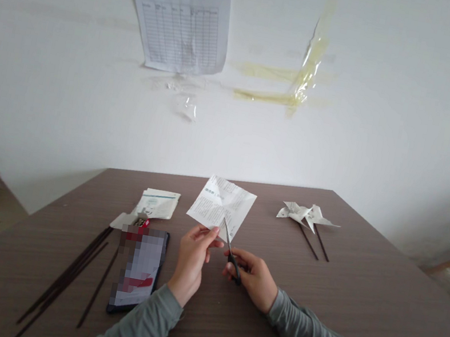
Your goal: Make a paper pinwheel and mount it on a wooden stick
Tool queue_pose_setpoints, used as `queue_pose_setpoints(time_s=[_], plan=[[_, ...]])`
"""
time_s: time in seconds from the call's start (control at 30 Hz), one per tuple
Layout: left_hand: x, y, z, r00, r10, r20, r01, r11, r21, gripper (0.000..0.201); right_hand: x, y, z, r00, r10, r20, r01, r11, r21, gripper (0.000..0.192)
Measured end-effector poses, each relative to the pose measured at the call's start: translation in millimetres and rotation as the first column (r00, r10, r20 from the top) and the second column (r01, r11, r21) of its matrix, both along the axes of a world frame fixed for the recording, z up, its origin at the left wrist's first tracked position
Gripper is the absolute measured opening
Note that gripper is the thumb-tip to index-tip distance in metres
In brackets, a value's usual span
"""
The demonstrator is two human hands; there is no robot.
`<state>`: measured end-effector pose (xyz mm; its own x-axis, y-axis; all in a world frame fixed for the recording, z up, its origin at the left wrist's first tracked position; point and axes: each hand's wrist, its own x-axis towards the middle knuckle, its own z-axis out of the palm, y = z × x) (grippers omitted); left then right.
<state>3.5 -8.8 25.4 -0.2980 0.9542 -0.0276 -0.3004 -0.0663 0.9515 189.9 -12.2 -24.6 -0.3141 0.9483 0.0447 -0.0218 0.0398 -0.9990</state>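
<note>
Beside phone (139, 269): sticks (69, 272); pinwheels (308, 215) right.

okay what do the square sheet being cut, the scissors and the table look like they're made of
Square sheet: thin printed paper, matte, showing fold creases, held by the left hand.
Scissors: blades look like metal, grey and slim; handles dark, probably plastic, mostly hidden in the right hand.
Table: brown wood-grain surface, likely laminate; real wood can't be ruled out.

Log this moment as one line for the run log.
left hand: holds paper | right hand: scissors cutting into paper's lower corner | table: sticks, phone, pinwheels
</note>
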Motion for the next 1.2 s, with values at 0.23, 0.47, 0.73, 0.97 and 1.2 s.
queue_pose_setpoints(time_s=[0.23,0.47,0.73,0.97,1.2], plan=[[1,-2,3.5,1.000,0.000,0.018,0.001,1.000,-0.016,0.058,0,-2,3.3,1.000,0.000,0.014,0.000,1.000,0.006,0.066],[3,-3,7.4,1.000,0.021,0.014,-0.021,1.000,-0.008,0.057,-1,-3,5.1,0.999,-0.011,0.051,0.010,1.000,0.024,0.066],[1,-1,2.7,0.999,0.037,-0.034,-0.036,0.999,0.028,0.055,-1,-3,5.4,0.998,0.006,0.055,-0.006,1.000,0.008,0.067],[0,-2,3.2,0.998,0.048,-0.028,-0.046,0.998,0.042,0.054,-2,-3,9.2,0.999,0.008,0.045,-0.007,1.000,-0.017,0.065],[1,-3,5.9,0.999,0.038,-0.035,-0.038,0.999,0.022,0.054,-3,-5,13.4,1.000,-0.019,0.023,0.020,1.000,-0.024,0.062]])
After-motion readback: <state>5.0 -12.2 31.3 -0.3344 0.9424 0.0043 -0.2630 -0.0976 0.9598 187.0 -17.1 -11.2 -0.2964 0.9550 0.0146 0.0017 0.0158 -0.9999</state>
